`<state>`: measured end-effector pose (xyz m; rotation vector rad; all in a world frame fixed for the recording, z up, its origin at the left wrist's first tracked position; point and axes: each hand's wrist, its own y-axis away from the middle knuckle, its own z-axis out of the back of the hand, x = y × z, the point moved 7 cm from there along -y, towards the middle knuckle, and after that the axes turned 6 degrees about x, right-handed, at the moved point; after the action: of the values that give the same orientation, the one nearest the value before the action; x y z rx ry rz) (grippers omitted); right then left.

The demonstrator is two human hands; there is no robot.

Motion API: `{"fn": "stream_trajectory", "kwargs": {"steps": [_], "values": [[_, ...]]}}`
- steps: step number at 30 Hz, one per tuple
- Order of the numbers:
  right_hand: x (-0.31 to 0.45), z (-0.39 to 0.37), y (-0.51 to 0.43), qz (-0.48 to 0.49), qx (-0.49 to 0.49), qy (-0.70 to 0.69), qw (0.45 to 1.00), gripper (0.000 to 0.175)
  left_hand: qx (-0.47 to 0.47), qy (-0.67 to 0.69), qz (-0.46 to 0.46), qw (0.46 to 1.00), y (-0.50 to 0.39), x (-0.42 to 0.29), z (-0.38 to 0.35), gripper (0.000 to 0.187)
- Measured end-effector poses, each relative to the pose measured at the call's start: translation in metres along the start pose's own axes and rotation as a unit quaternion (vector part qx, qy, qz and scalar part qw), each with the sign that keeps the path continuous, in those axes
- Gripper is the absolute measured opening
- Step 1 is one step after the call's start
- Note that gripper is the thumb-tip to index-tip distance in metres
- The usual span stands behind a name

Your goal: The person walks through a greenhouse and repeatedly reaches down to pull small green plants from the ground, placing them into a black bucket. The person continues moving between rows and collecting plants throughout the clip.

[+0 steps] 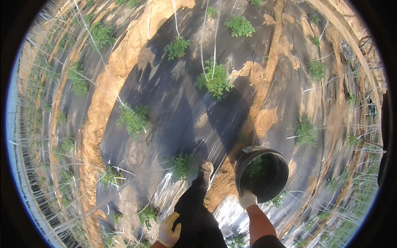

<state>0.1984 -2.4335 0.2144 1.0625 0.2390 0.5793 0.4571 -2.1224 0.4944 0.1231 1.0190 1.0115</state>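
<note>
My right hand (248, 200), in a pale glove, grips the near rim of a black plastic bucket (238, 173). The bucket is tilted so that its mouth shows. Green leafy cuttings (255, 166) lie inside it; its bottom is in shadow. My left hand (169, 230), in a pale yellowish glove, is beside my dark trouser leg with its fingers apart and nothing seen in it. A leafy green plant (181, 166) grows just left of my shoe (206, 169). Farther ahead, another plant (217, 81) stands at the foot of two white strings (214, 40).
Black plastic mulch film (173, 108) covers the planting beds. Bare sandy soil (97, 105) runs between them. More plants (133, 120) grow through the film at left, ahead (240, 26) and at right (306, 131). White strings (93, 40) slant across the left side.
</note>
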Motion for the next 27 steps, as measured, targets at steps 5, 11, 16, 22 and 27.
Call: {"fn": "stream_trajectory", "kwargs": {"steps": [5,11,16,22,27], "values": [[0.003,0.002,-0.001,-0.052,0.051,-0.022,0.997,0.049,0.048,0.042,-0.029,0.998,-0.087,-0.034,-0.003,0.041],[0.018,0.058,-0.005,-0.068,0.085,-0.015,0.994,0.047,0.017,0.03,-0.017,0.999,-0.189,-0.054,0.025,0.041],[0.015,0.23,-0.01,-0.096,0.051,-0.099,0.989,0.04,0.038,0.062,0.006,0.997,-0.232,-0.074,0.045,0.04],[0.016,0.442,-0.047,-0.072,-0.055,-0.065,0.994,0.045,0.027,0.071,0.018,0.997,-0.285,-0.101,0.054,0.038],[0.022,0.554,-0.135,-0.091,-0.145,-0.107,0.979,0.035,0.055,0.018,0.043,0.997,-0.365,-0.133,0.039,0.042]]}}
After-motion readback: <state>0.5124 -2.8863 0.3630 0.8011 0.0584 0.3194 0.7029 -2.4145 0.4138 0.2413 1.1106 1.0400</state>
